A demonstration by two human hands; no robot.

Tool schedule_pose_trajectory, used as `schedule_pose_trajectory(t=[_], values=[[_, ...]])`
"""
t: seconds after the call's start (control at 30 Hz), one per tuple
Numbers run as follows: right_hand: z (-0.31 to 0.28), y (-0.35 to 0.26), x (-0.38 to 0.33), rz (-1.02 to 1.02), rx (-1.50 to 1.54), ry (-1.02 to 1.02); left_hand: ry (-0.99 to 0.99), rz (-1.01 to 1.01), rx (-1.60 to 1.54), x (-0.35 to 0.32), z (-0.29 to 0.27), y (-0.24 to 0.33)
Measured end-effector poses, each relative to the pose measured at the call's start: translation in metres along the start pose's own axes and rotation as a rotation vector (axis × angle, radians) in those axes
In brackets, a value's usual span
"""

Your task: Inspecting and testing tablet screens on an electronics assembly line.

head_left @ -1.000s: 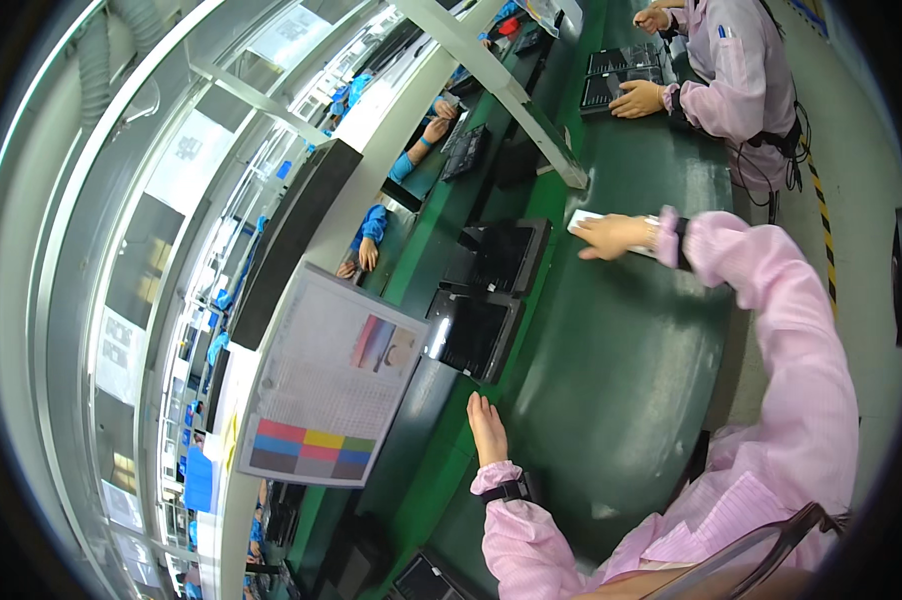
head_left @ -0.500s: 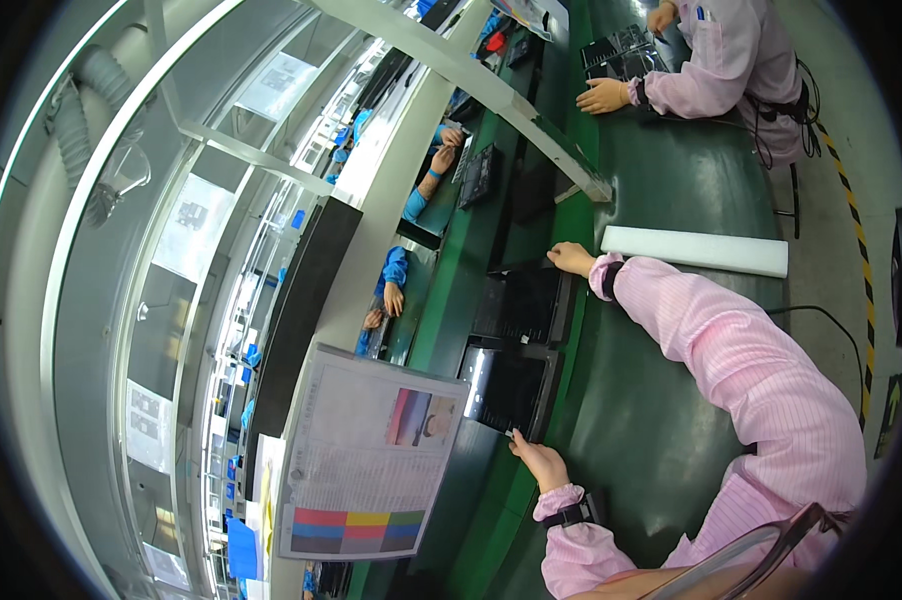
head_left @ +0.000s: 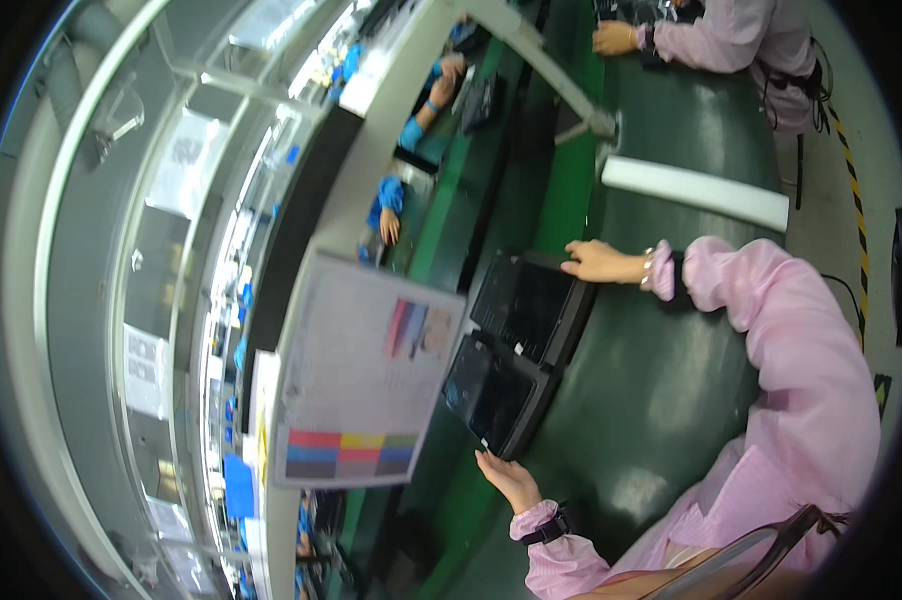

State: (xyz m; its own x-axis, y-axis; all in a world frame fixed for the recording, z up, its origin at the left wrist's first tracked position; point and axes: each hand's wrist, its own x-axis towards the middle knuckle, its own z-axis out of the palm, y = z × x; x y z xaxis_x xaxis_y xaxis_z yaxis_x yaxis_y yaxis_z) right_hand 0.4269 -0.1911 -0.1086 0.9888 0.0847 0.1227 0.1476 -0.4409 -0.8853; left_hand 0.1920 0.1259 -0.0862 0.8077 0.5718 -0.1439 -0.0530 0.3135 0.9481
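Note:
Two flat black devices lie side by side on a green belt [head_left: 661,400]. My right hand [head_left: 599,263], in a pink sleeve, grips the far corner of the farther black device [head_left: 526,305]. My left hand [head_left: 509,480] reaches from below, and its spread fingertips touch the near corner of the nearer black device [head_left: 493,395]. A long white foam bar [head_left: 696,192] lies on the belt just beyond my right hand, apart from it.
A printed sheet with coloured bars [head_left: 361,385] hangs on the rail left of the devices. A co-worker in pink [head_left: 741,35] works further up the belt. Blue-sleeved hands [head_left: 386,215] work across the line. A metal frame post [head_left: 596,125] stands near the bar.
My right hand let go of the white bar, which now lies on the belt, and moved onto the farther black device. My left hand moved up to the nearer device's corner.

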Motion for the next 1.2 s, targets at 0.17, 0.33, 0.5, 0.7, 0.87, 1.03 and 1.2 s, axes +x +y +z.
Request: schedule_pose_trajectory(t=[0.17, 0.33, 0.5, 0.7, 0.87, 1.03, 1.2], values=[[-0.024, -0.017, -0.112, -0.069, -0.062, -0.172, 0.078, -0.017, -0.078, -0.111, -0.035, 0.002], [-0.034, -0.009, -0.215, -0.079, -0.034, -0.089, 0.216, -0.002, 0.227, -0.209, -0.086, -0.036], [-0.047, -0.014, -0.249, -0.142, -0.202, -0.065, 0.239, -0.057, 0.364, -0.249, -0.099, -0.018], [-0.042, -0.078, -0.236, -0.314, -0.391, -0.152, 0.128, 0.338, 0.976, -0.189, -0.117, 0.035], [-0.023, -0.101, -0.231, -0.440, -0.315, -0.313, -0.054, 0.612, 1.561, -0.141, -0.113, 0.037], [-0.003, -0.116, -0.229, -0.497, -0.357, -0.345, -0.115, 0.586, 1.558, -0.127, -0.123, 0.023], [0.013, -0.135, -0.211, -0.591, -0.354, -0.475, -0.126, 0.529, 1.468, -0.132, -0.118, 0.033]])
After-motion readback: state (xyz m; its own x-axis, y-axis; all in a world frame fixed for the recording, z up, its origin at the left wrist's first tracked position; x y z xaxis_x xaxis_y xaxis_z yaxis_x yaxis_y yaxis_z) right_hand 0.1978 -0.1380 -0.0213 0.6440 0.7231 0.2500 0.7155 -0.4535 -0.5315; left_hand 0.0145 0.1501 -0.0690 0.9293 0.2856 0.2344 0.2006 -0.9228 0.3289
